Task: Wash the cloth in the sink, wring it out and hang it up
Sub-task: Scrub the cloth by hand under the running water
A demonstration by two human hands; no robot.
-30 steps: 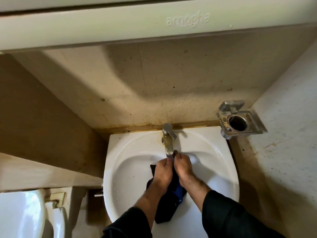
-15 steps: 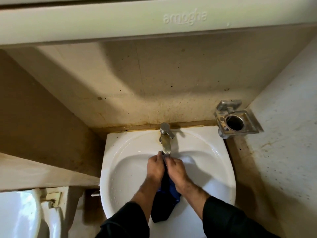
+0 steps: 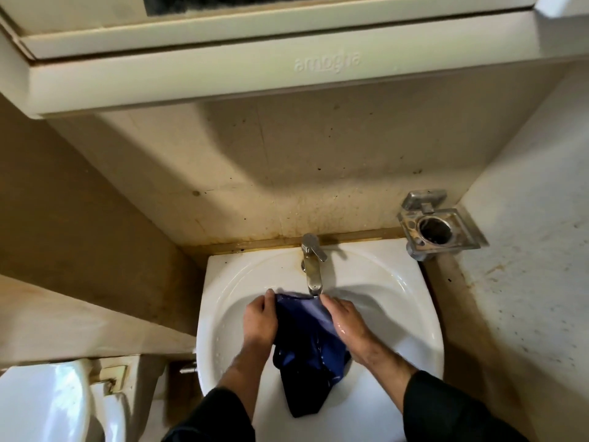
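**Two hands spread a wet cloth under the tap**

Both hands hold the cloth (image 3: 306, 339) over the sink (image 3: 414, 314) bowl. The left hand (image 3: 259, 320) grips its left edge with fingers curled round the fabric; the right hand (image 3: 345, 322) pinches the right edge, its back shining wet. Between them the upper part is pulled open just beneath the tap (image 3: 312, 266) spout, and the rest hangs in dark folds toward the person, its tip lying on the near slope of the bowl.

Limp and thin, the cloth looks soaked, so it is likely heavier than it was dry and a little slippery. It will not hold any shape, and it looks in no danger of damage. For wringing, a good hold would be one fist near each end after gathering it into a rope, not the edge holds used now.

Beyond the fingertips rises a stained wall. A metal holder (image 3: 436, 231) sits on the wall up and to the right of the right hand. A toilet (image 3: 41, 406) stands well to the left of the left hand. No rail or hook shows.
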